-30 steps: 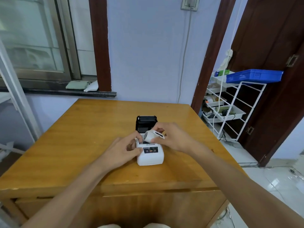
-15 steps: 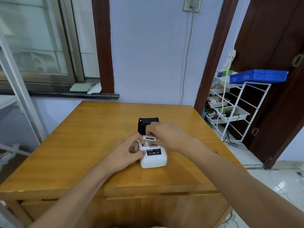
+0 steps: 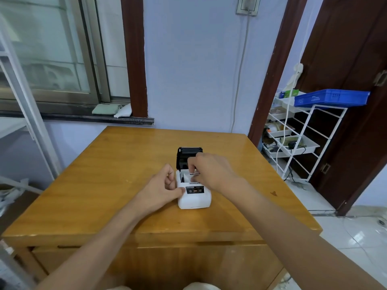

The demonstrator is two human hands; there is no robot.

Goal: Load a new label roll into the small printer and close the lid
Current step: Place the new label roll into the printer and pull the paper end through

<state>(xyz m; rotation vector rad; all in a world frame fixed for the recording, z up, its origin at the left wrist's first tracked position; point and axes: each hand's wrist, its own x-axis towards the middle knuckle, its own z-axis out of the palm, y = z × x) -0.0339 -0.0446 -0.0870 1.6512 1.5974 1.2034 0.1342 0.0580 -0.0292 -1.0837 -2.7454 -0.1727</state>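
Observation:
A small white printer (image 3: 194,198) sits mid-table with its black lid (image 3: 186,155) standing open at the back. My right hand (image 3: 211,172) reaches down into the open bay, fingers closed on the white label roll (image 3: 194,174), which is mostly hidden by the hand and sits low in the bay. My left hand (image 3: 164,186) rests against the printer's left side, thumb on its front top edge, fingers curled, steadying the body.
The printer stands on a wooden table (image 3: 117,181) against a pale wall. A white wire rack (image 3: 293,141) with a blue tray (image 3: 333,98) stands to the right by a dark door. A window sill (image 3: 83,117) runs along the back left.
My right hand has lowered the label roll from above the printer down into the open bay. My left hand has stayed at the printer's left side.

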